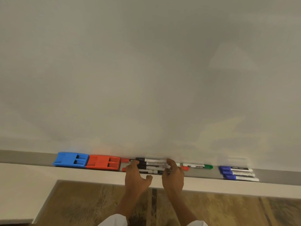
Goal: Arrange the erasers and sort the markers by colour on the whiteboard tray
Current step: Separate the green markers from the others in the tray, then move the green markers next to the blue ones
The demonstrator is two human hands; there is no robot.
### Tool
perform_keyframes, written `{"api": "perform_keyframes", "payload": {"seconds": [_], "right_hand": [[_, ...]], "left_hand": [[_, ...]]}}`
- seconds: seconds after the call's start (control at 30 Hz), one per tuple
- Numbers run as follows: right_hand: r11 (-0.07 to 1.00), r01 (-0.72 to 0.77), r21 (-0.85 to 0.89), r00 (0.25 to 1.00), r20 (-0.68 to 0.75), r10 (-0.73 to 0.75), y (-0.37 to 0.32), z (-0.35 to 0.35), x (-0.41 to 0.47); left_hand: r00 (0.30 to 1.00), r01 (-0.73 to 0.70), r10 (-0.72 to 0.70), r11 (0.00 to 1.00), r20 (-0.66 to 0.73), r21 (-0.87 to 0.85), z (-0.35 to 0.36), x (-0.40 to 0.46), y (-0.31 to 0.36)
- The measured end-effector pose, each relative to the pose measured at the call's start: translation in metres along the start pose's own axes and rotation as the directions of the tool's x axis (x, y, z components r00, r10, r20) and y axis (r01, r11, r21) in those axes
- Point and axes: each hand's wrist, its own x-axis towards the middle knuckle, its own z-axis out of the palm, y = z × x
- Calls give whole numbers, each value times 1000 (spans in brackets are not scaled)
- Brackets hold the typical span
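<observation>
A blue eraser [70,159] and a red eraser [103,162] sit side by side at the left of the grey whiteboard tray [27,157]. Right of them lies a bunch of black markers [152,163], stacked in rows. My left hand [136,175] presses against the bunch's capped left end and my right hand [173,173] against its right end. Red markers [125,160] poke out behind the bunch, with a red cap [184,168] by my right hand. A green marker [197,166] lies further right. Three blue markers [237,173] lie together at the far right.
The white board [146,70] fills the view above the tray. Below the tray's pale front ledge [228,187] a brown patterned floor [81,204] shows. White sleeves cover both forearms at the bottom edge.
</observation>
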Motion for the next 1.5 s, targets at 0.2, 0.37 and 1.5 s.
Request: {"api": "perform_keyframes", "payload": {"seconds": [0.2, 0.37, 1.5], "right_hand": [[996, 48, 72, 994, -101, -41, 14, -30, 3], [991, -61, 122, 979, -184, 83, 41, -66, 8], [915, 28, 403, 997, -72, 1, 29, -79, -6]], "left_hand": [[1000, 10, -9, 999, -17, 47, -2, -1, 3], [998, -64, 64, 998, 4, 2, 20, -31, 16], [954, -298, 298, 924, 39, 238, 71, -43, 45]]}}
